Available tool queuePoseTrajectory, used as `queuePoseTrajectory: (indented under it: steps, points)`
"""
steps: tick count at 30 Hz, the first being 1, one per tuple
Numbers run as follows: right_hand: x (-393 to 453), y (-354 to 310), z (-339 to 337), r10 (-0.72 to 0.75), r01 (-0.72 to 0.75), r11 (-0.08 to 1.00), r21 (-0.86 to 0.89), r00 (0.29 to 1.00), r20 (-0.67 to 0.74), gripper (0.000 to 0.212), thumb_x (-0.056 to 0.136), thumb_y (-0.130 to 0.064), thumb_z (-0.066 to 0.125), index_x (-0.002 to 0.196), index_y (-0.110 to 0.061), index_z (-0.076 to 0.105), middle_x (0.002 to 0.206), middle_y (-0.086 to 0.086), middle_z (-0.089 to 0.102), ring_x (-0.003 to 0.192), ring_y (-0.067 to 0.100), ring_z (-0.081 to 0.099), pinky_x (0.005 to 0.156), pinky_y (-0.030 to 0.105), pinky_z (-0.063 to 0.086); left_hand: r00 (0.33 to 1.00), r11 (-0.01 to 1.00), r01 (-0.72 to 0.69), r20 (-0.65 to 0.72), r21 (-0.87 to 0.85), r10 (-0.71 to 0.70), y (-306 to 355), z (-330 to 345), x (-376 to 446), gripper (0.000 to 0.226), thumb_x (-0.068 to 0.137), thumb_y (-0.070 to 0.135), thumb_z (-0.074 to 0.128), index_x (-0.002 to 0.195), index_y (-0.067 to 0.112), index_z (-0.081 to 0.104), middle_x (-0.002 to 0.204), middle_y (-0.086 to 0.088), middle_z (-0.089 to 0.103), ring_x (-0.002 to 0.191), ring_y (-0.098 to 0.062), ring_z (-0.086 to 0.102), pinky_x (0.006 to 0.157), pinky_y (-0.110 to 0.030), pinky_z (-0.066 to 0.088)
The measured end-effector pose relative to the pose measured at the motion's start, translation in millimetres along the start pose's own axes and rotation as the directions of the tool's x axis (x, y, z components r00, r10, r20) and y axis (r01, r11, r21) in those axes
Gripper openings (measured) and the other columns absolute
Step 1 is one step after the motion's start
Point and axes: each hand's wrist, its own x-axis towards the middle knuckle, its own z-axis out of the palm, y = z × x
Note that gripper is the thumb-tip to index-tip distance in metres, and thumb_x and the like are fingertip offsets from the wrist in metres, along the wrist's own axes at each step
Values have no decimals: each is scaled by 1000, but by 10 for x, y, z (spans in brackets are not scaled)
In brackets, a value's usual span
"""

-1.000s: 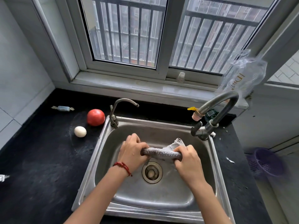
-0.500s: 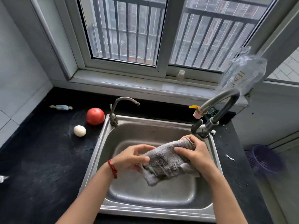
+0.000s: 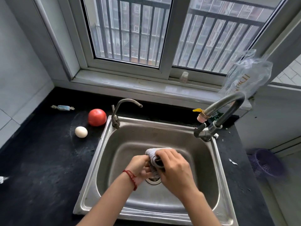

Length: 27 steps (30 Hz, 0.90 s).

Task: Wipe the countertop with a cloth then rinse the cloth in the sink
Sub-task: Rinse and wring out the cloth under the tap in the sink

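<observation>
Black bench (image 3: 40, 160) wraps a steel sink (image 3: 104, 154) under a barred window. Grey cloth (image 3: 154, 158) bunched over the drain at basin centre, so drips likely fall inside. Both hands closed on it: left hand (image 3: 140, 167) grips from 9 o'clock, right hand (image 3: 174, 168) clamps from 3. Big tap (image 3: 226, 103) at 2 o'clock, no water visible. Tomato (image 3: 97, 117) and egg (image 3: 81, 132) at 10 o'clock on the bench, clear of splashes.

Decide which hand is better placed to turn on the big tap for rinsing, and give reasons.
Right, probably. The right hand is nearer the large tap's handle at the sink's right rear corner; the left hand would cross over.
</observation>
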Motion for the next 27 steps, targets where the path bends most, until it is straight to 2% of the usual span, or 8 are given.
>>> queuePoseTrajectory:
  steps: [3,5,11,14,18,21,23,27]
  points:
    - [-124,67,117,-6,1,999,49,995,104,42,72,-40,65,106,-18,57,109,-3,66,102,18,61,90,29,51,989,973,111,123,-204,-87,26,-179,-38,25,82,8,38,67,2,57,51,-8,59,42,-17,56,39,-20,49]
    - [-165,115,172,10,-24,997,77,985,174,57,69,-49,66,114,-18,55,118,-2,63,110,18,58,95,29,48,978,956,138,186,-258,-91,4,-260,-61,29,82,15,41,77,-4,62,58,-14,66,48,-22,64,47,-25,56]
    - [-248,238,312,112,-144,976,161,975,192,59,64,-29,77,116,-17,50,106,-3,64,91,16,62,73,24,50,955,969,183,265,-165,-136,-87,-355,-116,58,90,44,41,103,-9,61,90,-25,73,78,-31,73,58,-32,60]
    - [-266,267,366,235,-354,880,318,904,356,53,68,-24,72,115,-28,47,103,-12,61,91,10,57,78,25,48,985,992,113,125,56,-119,-93,-423,-202,48,91,44,42,96,2,64,81,-14,76,72,-23,74,58,-30,59]
    - [-296,292,396,287,-451,789,416,870,400,39,65,-17,69,95,-36,52,79,-11,68,73,11,62,70,28,51,973,950,-72,-188,303,134,-180,-601,-326,21,92,29,49,83,16,63,75,-3,70,68,-16,66,60,-25,51]
    - [-318,321,455,285,-480,729,488,861,422,44,65,-1,68,89,-35,55,78,-10,70,72,4,63,66,15,48,817,831,-175,-393,528,422,-374,-833,-437,11,86,20,59,77,21,65,75,0,70,76,-16,65,66,-25,49]
    - [-336,307,481,254,-474,704,530,864,435,46,67,1,68,88,-37,55,80,-9,70,73,0,63,65,10,47,689,737,-136,-471,662,551,-567,-958,-573,7,82,17,63,85,18,70,78,2,70,79,-15,65,74,-24,50]
    - [-424,244,519,122,-428,678,598,867,482,42,68,0,69,101,-23,58,89,-5,69,83,8,65,77,21,49,463,731,-113,-615,673,638,-1052,-1018,-940,12,80,10,66,89,12,73,78,0,72,75,-13,65,73,-20,47]
